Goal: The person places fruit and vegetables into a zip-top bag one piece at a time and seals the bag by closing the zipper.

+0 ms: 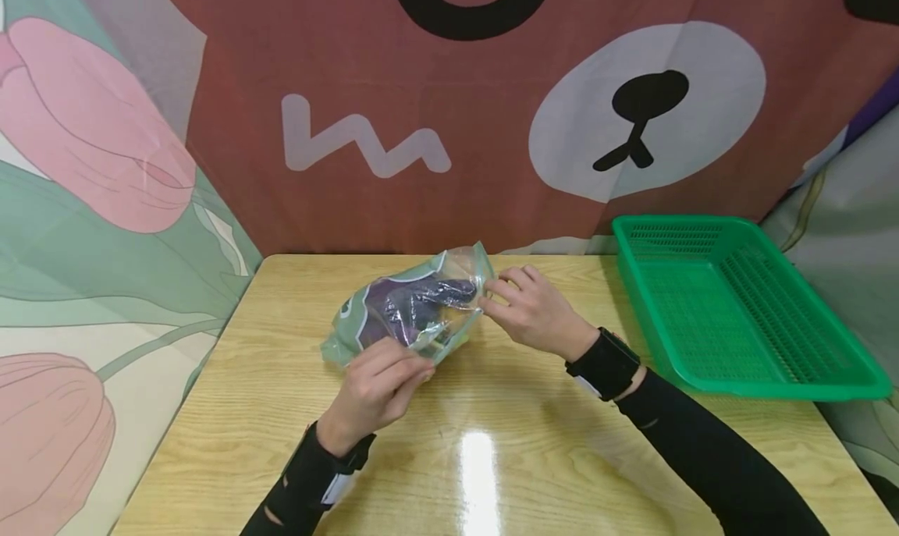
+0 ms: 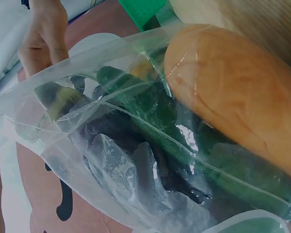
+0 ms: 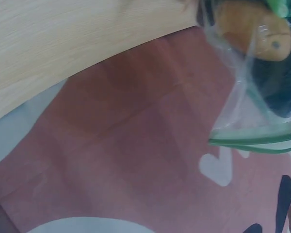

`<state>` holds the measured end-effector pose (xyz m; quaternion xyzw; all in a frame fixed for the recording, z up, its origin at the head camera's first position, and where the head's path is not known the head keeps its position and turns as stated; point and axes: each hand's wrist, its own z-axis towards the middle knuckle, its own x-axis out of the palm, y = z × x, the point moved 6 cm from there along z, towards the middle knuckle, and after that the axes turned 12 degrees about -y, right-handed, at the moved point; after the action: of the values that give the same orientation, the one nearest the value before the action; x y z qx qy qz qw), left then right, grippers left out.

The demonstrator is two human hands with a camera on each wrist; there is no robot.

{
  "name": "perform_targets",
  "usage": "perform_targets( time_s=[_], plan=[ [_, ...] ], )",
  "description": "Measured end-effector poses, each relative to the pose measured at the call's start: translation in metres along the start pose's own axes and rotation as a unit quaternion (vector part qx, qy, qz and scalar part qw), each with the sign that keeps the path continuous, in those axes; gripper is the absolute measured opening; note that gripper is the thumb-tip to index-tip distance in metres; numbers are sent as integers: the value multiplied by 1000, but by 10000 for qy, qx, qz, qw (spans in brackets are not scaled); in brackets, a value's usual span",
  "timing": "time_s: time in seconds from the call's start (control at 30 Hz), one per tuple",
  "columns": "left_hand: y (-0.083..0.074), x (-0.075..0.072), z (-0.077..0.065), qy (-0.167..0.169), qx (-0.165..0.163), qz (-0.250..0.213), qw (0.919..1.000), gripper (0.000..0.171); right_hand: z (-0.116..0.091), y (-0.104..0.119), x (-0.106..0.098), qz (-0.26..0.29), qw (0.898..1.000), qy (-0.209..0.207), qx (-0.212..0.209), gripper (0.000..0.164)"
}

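A clear plastic bag with green printed panels and a green-edged mouth [image 1: 351, 317] lies tilted at the back middle of the table. Inside are a long dark green thing like a cucumber [image 2: 145, 104], dark purple-black things [image 1: 407, 306] and a smooth tan rounded thing [image 2: 233, 92]. At the mouth's near corner, my left hand [image 1: 375, 384] pinches the bag's edge between thumb and fingers. My right hand [image 1: 534, 310] has curled fingers on the far part of that same edge, seeming to pinch it. The bag partly hides the right fingertips.
A green perforated plastic basket [image 1: 702, 384] stands at the right on the wooden table [image 1: 267, 434]. Behind the table hangs a printed cloth [image 1: 492, 200] with a brown bear face. Another cloth with pink flowers [image 1: 105, 122] covers the left side.
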<state>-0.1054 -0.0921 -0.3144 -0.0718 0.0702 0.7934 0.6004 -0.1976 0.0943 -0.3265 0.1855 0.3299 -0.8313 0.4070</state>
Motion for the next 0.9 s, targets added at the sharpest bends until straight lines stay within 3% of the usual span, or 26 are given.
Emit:
perform_targets(
  time_s=[0.27, 0.47, 0.63, 0.9],
  plan=[
    [2, 1, -1, 119, -10, 177, 9998, 13, -7, -11, 8, 62, 10000, 7, 48, 22],
    [6, 1, -1, 138, -90, 371, 9992, 17, -8, -7, 7, 212, 9994, -196, -171, 29],
    [7, 3, -3, 189, -216, 191, 9994, 15, -10, -1, 5, 430, 9974, -385, -441, 28],
    [5, 8, -8, 433, -303, -209, 9984, 14, -9, -8, 9, 570, 9974, -231, -378, 24]
  ],
)
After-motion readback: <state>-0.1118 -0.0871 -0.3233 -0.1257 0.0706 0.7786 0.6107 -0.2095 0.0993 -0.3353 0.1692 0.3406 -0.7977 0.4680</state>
